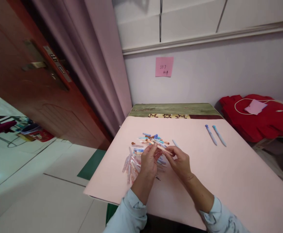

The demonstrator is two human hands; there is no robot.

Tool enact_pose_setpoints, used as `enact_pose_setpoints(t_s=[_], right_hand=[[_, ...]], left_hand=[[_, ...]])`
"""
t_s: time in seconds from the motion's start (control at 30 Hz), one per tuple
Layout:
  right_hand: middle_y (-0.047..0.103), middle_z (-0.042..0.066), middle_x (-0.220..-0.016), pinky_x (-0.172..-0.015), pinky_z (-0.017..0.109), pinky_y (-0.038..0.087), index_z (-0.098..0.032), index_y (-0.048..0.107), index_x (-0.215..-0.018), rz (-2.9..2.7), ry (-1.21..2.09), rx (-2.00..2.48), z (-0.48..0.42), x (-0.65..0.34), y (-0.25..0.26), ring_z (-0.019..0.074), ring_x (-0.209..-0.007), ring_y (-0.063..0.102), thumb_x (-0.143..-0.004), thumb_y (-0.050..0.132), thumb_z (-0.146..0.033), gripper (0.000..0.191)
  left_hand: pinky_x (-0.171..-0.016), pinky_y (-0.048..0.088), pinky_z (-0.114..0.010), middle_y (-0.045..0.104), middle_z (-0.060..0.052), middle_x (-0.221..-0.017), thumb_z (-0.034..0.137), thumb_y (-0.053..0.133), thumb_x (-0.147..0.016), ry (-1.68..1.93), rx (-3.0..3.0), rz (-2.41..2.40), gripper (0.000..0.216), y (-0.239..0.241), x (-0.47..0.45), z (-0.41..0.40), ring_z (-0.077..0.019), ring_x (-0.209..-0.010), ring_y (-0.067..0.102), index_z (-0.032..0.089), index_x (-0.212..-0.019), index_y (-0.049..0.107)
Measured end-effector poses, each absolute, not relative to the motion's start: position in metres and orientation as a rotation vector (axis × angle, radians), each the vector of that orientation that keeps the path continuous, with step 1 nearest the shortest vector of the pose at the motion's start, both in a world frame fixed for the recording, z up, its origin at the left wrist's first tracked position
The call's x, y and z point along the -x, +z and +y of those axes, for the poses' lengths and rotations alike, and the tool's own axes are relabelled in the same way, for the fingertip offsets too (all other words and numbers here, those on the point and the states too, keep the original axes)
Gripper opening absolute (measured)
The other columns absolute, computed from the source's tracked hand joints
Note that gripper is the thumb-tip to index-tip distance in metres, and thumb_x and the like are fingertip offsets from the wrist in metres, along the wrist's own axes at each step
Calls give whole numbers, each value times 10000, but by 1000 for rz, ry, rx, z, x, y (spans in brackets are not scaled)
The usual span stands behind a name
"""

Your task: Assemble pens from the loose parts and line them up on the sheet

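My left hand [149,159] and right hand [181,162] are close together, both pinching an orange-and-pale pen [162,149] between thumb and fingertips; the left has it nearer the middle, the right by its lower end. The pen is held above a loose heap of pen parts [129,169], clear, pinkish, blue and brown, partly hidden behind my left hand. A pale slim piece [175,143] lies just beyond my right hand. Well off to the right on the pink-covered counter [211,184], a purple-topped pen [211,135] and a blue-topped pen [219,136] lie side by side, apart. Past the counter's right edge is a red cloth [265,126]; on the wall ahead, a pink note [164,67].
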State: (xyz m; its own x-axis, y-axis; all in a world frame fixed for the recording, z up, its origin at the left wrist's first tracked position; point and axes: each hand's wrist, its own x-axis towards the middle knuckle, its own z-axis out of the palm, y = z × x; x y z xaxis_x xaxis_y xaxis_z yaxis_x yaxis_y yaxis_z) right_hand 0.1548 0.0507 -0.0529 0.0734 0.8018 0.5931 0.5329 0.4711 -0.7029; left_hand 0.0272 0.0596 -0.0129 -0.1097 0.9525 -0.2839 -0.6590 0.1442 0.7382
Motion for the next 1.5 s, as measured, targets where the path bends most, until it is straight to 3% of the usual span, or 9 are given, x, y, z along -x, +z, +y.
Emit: enact_pose_setpoints(t_s=[0.33,0.53,0.7,0.87,1.03,1.2,1.37,1.5], right_hand=[[750,40,-884,-626,295,552,-248,729,-999,-1623,336,1161,49,-153,-58,170,-693,677,-914,597,-391,213],[600,-20,-536,-477,243,470,-204,737,-904,-1498,922,1134,47,-155,-46,129,-452,548,-900,568,-505,345],[542,-29,-501,-407,212,385,-164,700,-803,-1268,1427,1064,49,-154,-41,96,-406,454,-828,616,-579,424],[506,-36,-475,-368,196,328,-139,676,-817,-1158,1638,995,50,-153,-43,76,-364,389,-828,593,-596,464],[649,13,-614,-483,228,456,-167,708,-880,-1408,1350,1031,47,-149,-47,122,-491,551,-873,546,-589,452],[590,-24,-566,-483,213,370,-211,729,-874,-1686,764,1214,43,-147,-49,105,-491,468,-858,621,-511,319],[625,-11,-600,-510,217,401,-208,700,-827,-1652,706,1221,43,-148,-49,115,-511,527,-920,545,-491,336],[685,-9,-658,-563,238,480,-230,690,-1068,-1583,683,1253,47,-151,-53,135,-533,606,-939,525,-451,305]], left_hand=[[-775,511,-283,703,-62,-772,339,821,-660,1469,-573,976,258,-12,-26,56,-150,-741,649,120,-757,725],[-738,489,-279,715,-65,-759,366,783,-704,1439,-716,1053,250,-20,-18,56,-166,-731,650,127,-762,737],[-706,464,-271,713,-56,-742,373,790,-687,1405,-736,1091,258,-15,-14,53,-167,-722,635,130,-756,737],[-693,453,-267,692,-40,-684,383,795,-677,1406,-771,1080,265,-5,-15,49,-158,-682,618,133,-736,733],[-660,447,-241,667,-16,-670,382,794,-679,1477,-725,1140,260,-15,-18,48,-121,-634,590,144,-716,694],[-604,431,-227,640,2,-627,375,798,-669,1472,-720,1166,270,-25,-21,49,-103,-572,555,156,-673,639],[-630,451,-232,644,-4,-640,331,796,-678,1457,-859,1149,225,-25,-26,48,-115,-609,570,157,-682,653],[-701,492,-276,711,-58,-820,337,784,-682,1366,-986,1153,266,-26,-5,61,-157,-719,626,160,-873,729]])
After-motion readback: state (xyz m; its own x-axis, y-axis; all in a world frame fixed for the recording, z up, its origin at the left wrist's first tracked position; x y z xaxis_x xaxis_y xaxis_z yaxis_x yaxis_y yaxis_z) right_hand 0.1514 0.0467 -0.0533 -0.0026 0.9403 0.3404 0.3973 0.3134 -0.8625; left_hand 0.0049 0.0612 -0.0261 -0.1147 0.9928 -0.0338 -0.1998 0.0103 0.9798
